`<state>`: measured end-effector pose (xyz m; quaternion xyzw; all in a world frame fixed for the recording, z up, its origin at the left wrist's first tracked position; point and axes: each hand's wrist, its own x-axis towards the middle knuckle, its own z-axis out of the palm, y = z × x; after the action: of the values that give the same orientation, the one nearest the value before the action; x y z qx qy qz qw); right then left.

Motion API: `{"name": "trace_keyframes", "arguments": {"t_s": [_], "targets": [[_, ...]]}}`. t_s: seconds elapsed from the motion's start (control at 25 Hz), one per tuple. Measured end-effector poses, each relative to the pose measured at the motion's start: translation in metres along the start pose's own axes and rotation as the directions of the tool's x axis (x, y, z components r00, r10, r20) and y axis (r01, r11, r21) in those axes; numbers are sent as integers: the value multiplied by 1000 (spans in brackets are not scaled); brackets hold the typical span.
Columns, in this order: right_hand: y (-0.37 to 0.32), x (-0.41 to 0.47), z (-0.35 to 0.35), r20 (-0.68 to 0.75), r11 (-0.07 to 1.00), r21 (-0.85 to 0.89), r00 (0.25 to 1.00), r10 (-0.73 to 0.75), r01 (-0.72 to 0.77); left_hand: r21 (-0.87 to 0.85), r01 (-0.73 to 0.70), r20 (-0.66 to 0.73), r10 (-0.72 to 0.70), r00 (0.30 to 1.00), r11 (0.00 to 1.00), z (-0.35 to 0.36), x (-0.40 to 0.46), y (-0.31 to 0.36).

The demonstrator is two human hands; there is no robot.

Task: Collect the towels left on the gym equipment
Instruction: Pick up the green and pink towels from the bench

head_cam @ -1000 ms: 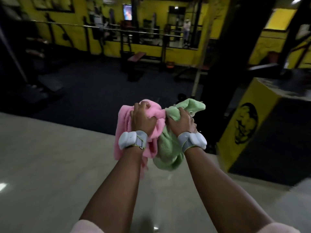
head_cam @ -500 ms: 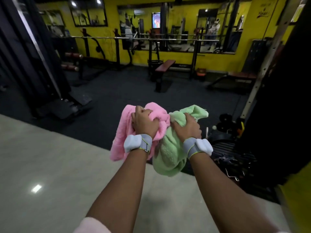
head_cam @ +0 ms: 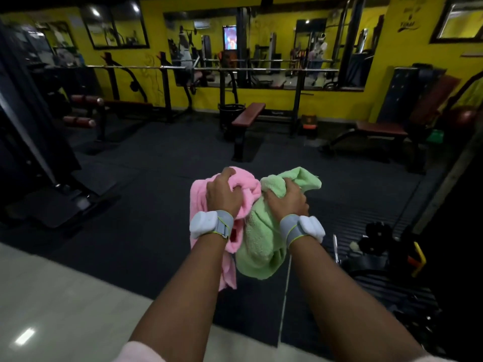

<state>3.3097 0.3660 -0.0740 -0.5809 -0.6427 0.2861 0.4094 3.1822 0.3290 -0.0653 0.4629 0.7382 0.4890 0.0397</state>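
My left hand [head_cam: 221, 195] grips a bunched pink towel [head_cam: 247, 190], whose loose end hangs down past my wrist. My right hand [head_cam: 285, 202] grips a crumpled light green towel [head_cam: 257, 246] that sags below it. Both hands are held out in front of me at chest height, side by side, the two towels touching. Each wrist wears a grey band with a white pod.
A flat bench [head_cam: 248, 114] under a barbell rack [head_cam: 235, 70] stands ahead on the dark rubber floor. Another bench [head_cam: 381, 128] is at right, a cable machine [head_cam: 34, 142] at left. Weight plates [head_cam: 376, 231] lie at right. Pale tiles [head_cam: 52, 296] are underfoot.
My view has swung left and forward across the gym; the yellow pillar left the frame and the benches came into view. Both hands keep the same hold on the towels.
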Motion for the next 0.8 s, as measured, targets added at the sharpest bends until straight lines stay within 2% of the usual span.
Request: {"name": "trace_keyframes", "arguments": {"t_s": [0.28, 0.48, 0.8], "targets": [[-42, 221, 91, 13, 996, -45, 997, -76, 77, 39, 14, -51, -12, 999, 999, 94, 227, -33], [-50, 359, 194, 17, 993, -65, 996, -93, 94, 18, -8, -85, 9, 996, 1000, 157, 378, -91], [-109, 603, 350, 19, 999, -41, 1000, -23, 24, -19, -2, -4, 2, 1000, 1000, 231, 660, -154]]}}
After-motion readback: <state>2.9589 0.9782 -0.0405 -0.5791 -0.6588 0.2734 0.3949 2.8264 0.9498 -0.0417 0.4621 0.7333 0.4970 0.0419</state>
